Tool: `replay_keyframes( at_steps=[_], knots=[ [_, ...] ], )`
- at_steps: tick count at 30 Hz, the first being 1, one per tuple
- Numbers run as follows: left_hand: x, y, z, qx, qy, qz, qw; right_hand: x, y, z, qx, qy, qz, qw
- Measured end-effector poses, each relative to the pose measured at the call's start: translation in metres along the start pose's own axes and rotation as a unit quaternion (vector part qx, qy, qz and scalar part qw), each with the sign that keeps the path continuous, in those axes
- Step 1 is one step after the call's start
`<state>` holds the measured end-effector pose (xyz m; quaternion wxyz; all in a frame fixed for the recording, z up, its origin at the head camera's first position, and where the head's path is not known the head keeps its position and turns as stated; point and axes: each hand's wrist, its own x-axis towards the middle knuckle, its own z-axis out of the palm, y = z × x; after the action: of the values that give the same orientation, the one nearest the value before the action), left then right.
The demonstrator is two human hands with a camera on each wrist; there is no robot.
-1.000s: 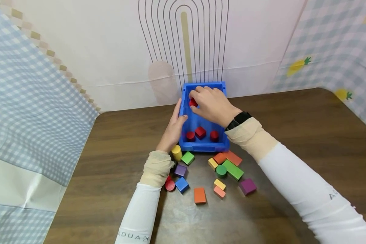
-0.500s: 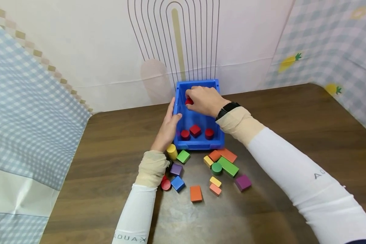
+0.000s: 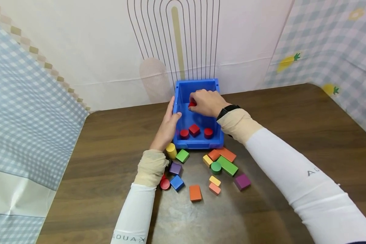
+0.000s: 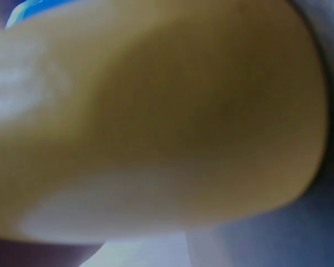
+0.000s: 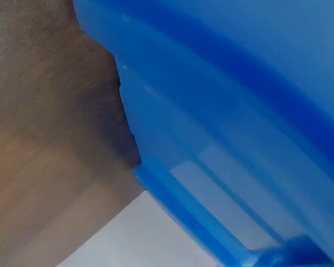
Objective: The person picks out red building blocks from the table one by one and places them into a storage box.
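A blue plastic bin (image 3: 199, 145) stands against the back wall. My left hand (image 3: 165, 129) grips its left side, thumb over the rim and fingers along the outer wall. Inside the bin, my right hand (image 3: 208, 102) pinches a red block (image 3: 192, 104) between thumb and fingers, which hide most of it. Two red cylinders (image 3: 208, 133) and a red cube (image 3: 194, 130) lie at the bin's near end. A yellow cylinder (image 4: 172, 122) fills the left wrist view, blurred. The right wrist view shows the bin's wall (image 5: 189, 128) and no fingers.
In front of the bin lie loose blocks: a long green block (image 3: 227, 166), a green cylinder (image 3: 216, 167), a purple block (image 3: 242, 182), an orange block (image 3: 195, 193), a blue cube (image 3: 177, 183) and several others. A red cylinder (image 3: 165, 184) lies beside my left wrist.
My right hand has drawn slightly nearer inside the bin, the red block still pinched. My left hand keeps its grip on the bin. The head view has shifted a little.
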<state>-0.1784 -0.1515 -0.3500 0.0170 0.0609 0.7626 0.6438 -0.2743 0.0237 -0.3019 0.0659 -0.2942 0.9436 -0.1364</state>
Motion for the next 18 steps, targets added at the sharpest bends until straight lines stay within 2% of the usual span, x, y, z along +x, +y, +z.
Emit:
replay_keyframes(
  at_steps=[9,18],
  knots=[
    [0.0047,0.0006,0.0098,0.0,-0.008,-0.011,0.9999,-0.0032,0.0096,0.0016,-0.034,-0.035,0.008,0.999],
    [0.0033,-0.0008,0.0071,-0.009,-0.004,-0.001,0.9999,-0.0053,0.0047,0.0028,-0.069,-0.048,0.005,0.996]
  ],
)
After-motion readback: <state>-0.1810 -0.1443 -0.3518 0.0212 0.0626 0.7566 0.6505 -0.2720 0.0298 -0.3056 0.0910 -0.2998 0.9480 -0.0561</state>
